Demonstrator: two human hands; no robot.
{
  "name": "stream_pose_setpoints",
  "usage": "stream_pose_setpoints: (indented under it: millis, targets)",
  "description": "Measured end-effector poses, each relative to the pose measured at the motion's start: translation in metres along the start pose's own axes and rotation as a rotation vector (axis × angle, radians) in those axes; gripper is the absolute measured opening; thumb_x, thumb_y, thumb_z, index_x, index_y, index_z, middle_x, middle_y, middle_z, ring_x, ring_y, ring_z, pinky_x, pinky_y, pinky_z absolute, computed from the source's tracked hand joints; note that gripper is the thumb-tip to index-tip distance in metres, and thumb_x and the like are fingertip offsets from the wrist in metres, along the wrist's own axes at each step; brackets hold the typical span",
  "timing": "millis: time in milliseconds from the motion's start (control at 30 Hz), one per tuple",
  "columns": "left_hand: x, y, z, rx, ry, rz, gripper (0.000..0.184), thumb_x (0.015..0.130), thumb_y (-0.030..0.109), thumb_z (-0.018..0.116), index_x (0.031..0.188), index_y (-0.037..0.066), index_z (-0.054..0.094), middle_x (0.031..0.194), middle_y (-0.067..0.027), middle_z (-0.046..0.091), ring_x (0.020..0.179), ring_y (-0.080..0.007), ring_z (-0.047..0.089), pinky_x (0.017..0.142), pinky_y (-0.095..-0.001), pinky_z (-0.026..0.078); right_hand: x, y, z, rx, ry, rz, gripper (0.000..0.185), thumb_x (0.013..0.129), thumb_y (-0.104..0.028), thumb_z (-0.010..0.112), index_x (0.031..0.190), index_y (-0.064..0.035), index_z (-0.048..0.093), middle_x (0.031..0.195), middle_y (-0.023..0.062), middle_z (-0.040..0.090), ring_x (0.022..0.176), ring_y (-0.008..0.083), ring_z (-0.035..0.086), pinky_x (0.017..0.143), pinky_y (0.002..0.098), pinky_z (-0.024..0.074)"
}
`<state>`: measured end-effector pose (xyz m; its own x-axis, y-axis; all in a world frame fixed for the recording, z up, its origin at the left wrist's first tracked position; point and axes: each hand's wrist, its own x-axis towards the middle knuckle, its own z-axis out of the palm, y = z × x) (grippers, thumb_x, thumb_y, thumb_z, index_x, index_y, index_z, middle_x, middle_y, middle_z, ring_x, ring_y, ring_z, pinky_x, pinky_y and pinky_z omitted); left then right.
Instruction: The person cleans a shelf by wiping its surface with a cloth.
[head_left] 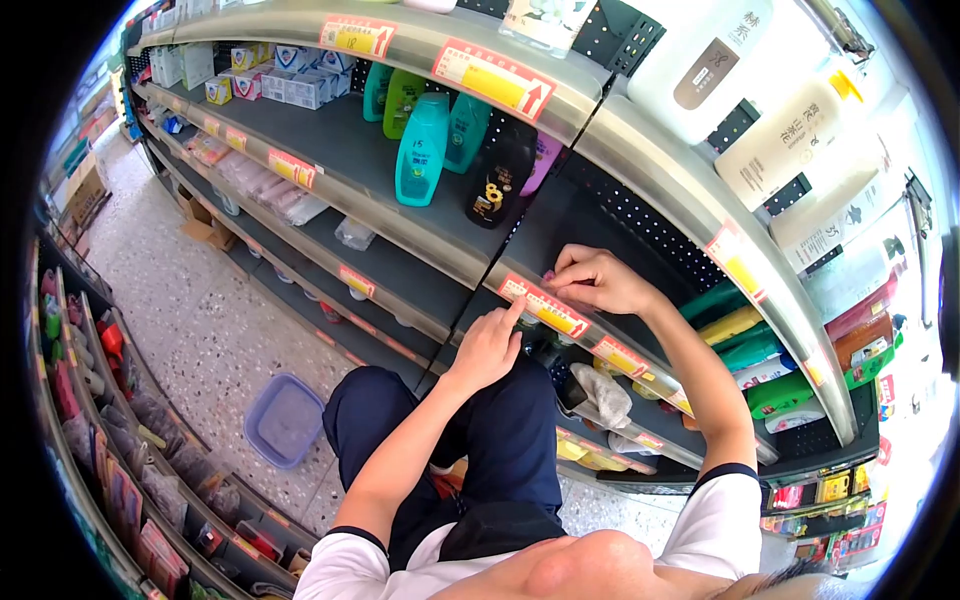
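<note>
With bent knees in navy trousers (375,420) just below the hands, reaching with both bare arms to a shop shelf (550,220). Pointing with the left hand (488,345): index finger stretched out, its tip at the left part of a red-and-yellow price label (560,316), other fingers loosely curled around nothing visible, probably to steady the label or mark the spot. Pinching with the right hand (600,280) just beyond it, thumb and fingertips brought together above the shelf's front edge (400,230), perhaps on something small and pinkish, though too tiny to tell. Set along that edge, under the left fingertip and in front of the right hand: the label, presumably facing outward for easy reading. Beyond the hands to the left, upright with fronts outward, a black bottle (500,185) and a turquoise bottle (422,150), likely for shoppers' view. High beyond the right hand, on the upper shelf, a large white bottle (700,70). Below the right hand, at a lower shelf, a crumpled grey cloth (605,395). On the floor, left of the left hand, a purple basin (284,422), seemingly set out of the knees' way.
</note>
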<state>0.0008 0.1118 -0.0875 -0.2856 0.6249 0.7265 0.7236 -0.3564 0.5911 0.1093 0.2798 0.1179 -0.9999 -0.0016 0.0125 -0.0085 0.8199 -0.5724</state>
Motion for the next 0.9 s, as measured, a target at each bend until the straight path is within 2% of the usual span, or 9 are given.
stream_pose_setpoints:
  millis: [133, 233, 333, 567, 667, 700, 800, 833, 900]
  targets:
    - [0.002, 0.002, -0.003, 0.062, 0.002, 0.033, 0.082, 0.084, 0.000, 0.068, 0.154, 0.005, 0.026, 0.095, -0.0142, 0.060, 0.083, -0.0313, 0.063, 0.076, -0.0427, 0.052, -0.002, 0.003, -0.006, 0.019, -0.047, -0.014, 0.016, 0.089, -0.008, 0.072, 0.105, -0.0043, 0.075, 0.097, 0.0081, 0.063, 0.090, 0.0208, 0.063, 0.077, 0.0334, 0.0500]
    - [0.000, 0.000, 0.001, 0.016, -0.005, 0.007, 0.079, 0.085, 0.004, 0.067, 0.154, 0.007, 0.029, 0.102, -0.0168, 0.059, 0.086, -0.0357, 0.060, 0.078, -0.0452, 0.050, -0.011, 0.003, -0.009, 0.015, -0.079, -0.002, 0.015, 0.091, -0.009, 0.070, 0.105, -0.0049, 0.075, 0.098, 0.0080, 0.063, 0.090, 0.0209, 0.062, 0.077, 0.0334, 0.0498]
    - [-0.001, -0.002, 0.003, -0.013, 0.000, 0.015, 0.081, 0.084, 0.003, 0.067, 0.155, 0.007, 0.028, 0.102, -0.0169, 0.059, 0.086, -0.0357, 0.060, 0.078, -0.0454, 0.050, -0.025, 0.004, -0.014, 0.025, -0.108, 0.026, 0.015, 0.091, -0.009, 0.070, 0.105, -0.0050, 0.074, 0.098, 0.0077, 0.062, 0.090, 0.0210, 0.062, 0.077, 0.0328, 0.0496]
    - [0.000, 0.001, 0.002, -0.012, 0.004, 0.007, 0.082, 0.083, 0.002, 0.067, 0.154, 0.006, 0.027, 0.098, -0.0163, 0.059, 0.084, -0.0353, 0.060, 0.077, -0.0450, 0.049, -0.054, -0.004, -0.036, 0.104, -0.289, 0.299, 0.016, 0.090, -0.012, 0.072, 0.102, -0.0010, 0.074, 0.098, 0.0067, 0.063, 0.089, 0.0171, 0.061, 0.078, 0.0307, 0.0487]
    - [-0.001, 0.001, 0.003, -0.019, 0.003, 0.007, 0.081, 0.084, 0.002, 0.067, 0.154, 0.006, 0.027, 0.097, -0.0157, 0.059, 0.084, -0.0346, 0.060, 0.076, -0.0445, 0.049, -0.065, -0.006, -0.045, 0.067, -0.216, 0.288, 0.016, 0.092, -0.011, 0.069, 0.102, -0.0004, 0.074, 0.098, 0.0069, 0.064, 0.090, 0.0170, 0.062, 0.081, 0.0302, 0.0490]
    - [-0.001, 0.001, 0.003, -0.019, 0.005, 0.004, 0.081, 0.084, 0.002, 0.067, 0.154, 0.006, 0.027, 0.097, -0.0153, 0.059, 0.084, -0.0343, 0.060, 0.076, -0.0443, 0.049, -0.069, -0.006, -0.046, 0.100, -0.099, 0.258, 0.017, 0.092, -0.013, 0.069, 0.102, -0.0001, 0.074, 0.097, 0.0072, 0.064, 0.091, 0.0167, 0.062, 0.083, 0.0302, 0.0492]
    - [-0.001, 0.002, 0.002, 0.008, -0.017, -0.010, 0.083, 0.084, 0.002, 0.068, 0.155, 0.004, 0.025, 0.097, -0.0151, 0.061, 0.085, -0.0321, 0.063, 0.078, -0.0429, 0.052, -0.083, 0.002, -0.045, 0.430, 0.322, 0.546, 0.019, 0.096, -0.013, 0.066, 0.111, -0.0029, 0.071, 0.111, 0.0056, 0.068, 0.098, 0.0131, 0.061, 0.087, 0.0276, 0.0493]
    - [-0.001, 0.002, 0.001, 0.021, -0.030, -0.013, 0.084, 0.084, 0.001, 0.069, 0.155, 0.003, 0.024, 0.097, -0.0151, 0.063, 0.086, -0.0312, 0.064, 0.079, -0.0423, 0.053, -0.087, 0.014, -0.045, 0.501, 0.466, 0.564, 0.024, 0.098, -0.014, 0.064, 0.120, -0.0041, 0.067, 0.120, 0.0065, 0.066, 0.105, 0.0125, 0.060, 0.089, 0.0266, 0.0486]
    - [-0.001, 0.002, 0.000, 0.028, -0.033, -0.015, 0.083, 0.085, 0.002, 0.069, 0.154, 0.001, 0.025, 0.097, -0.0152, 0.063, 0.086, -0.0312, 0.065, 0.080, -0.0423, 0.053, -0.083, 0.034, -0.041, 0.653, 0.840, 0.569, 0.025, 0.098, -0.011, 0.063, 0.122, -0.0036, 0.065, 0.115, 0.0062, 0.067, 0.101, 0.0139, 0.063, 0.089, 0.0272, 0.0510]
